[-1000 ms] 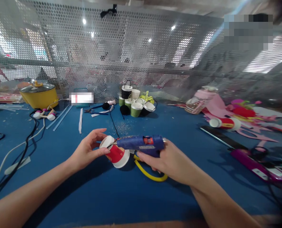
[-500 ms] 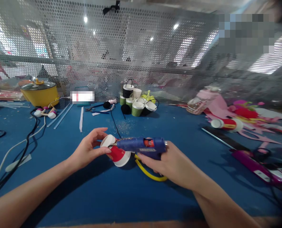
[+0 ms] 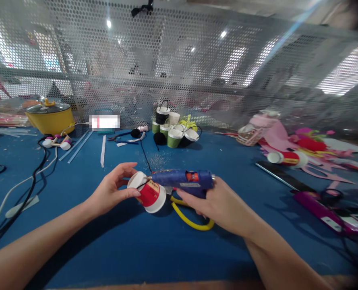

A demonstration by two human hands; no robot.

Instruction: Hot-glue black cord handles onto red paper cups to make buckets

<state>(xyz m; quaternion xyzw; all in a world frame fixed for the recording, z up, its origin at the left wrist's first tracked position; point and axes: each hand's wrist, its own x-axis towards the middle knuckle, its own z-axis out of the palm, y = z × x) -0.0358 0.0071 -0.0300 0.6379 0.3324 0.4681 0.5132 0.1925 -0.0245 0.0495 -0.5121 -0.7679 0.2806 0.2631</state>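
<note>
Between its thumb and fingers, my left hand (image 3: 114,188) grips a red and white paper cup (image 3: 151,196), tilted with its base up and to the left. A black cord (image 3: 145,153) runs over the table to the cup, and a short dark piece lies across the cup's upper edge. My right hand (image 3: 210,201) is wrapped round a blue hot glue gun (image 3: 181,180), its metal nozzle pointing left at the cup's upper edge. Whether the nozzle touches the cup I cannot tell. The gun's yellow cable (image 3: 193,226) loops beneath it.
Behind stand several small green and black cups (image 3: 174,139) with cord handles. A yellow pot (image 3: 49,119) is at the back left. Cables (image 3: 35,177) cross the left side. On the right lie another red and white cup (image 3: 287,158), pink cut-outs and a purple object (image 3: 320,211).
The glue gun has moved slightly right and up, its nozzle drawing back from the cup's base. More of the cup's red side and the dark cord piece now show. My left hand stays put.
</note>
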